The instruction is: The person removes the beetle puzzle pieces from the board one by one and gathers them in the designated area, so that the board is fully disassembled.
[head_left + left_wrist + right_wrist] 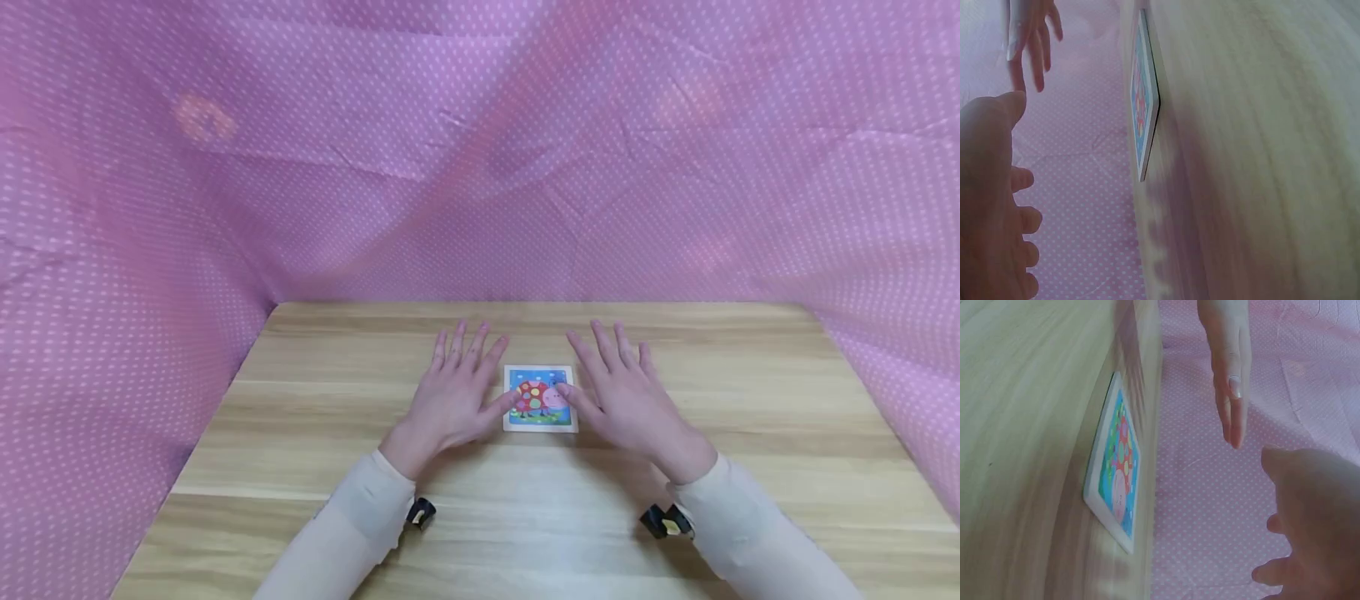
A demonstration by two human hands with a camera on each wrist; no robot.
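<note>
1 picture tile [536, 398] below fingers [498, 407]

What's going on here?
A person's left hand and right hand hover over the table, one to each side of a card, with fingers extended. Neither hand holds or touches it; the wrist views show a gap. The card lies flat, picture up. Pink dotted cloth hangs behind the table.
</note>
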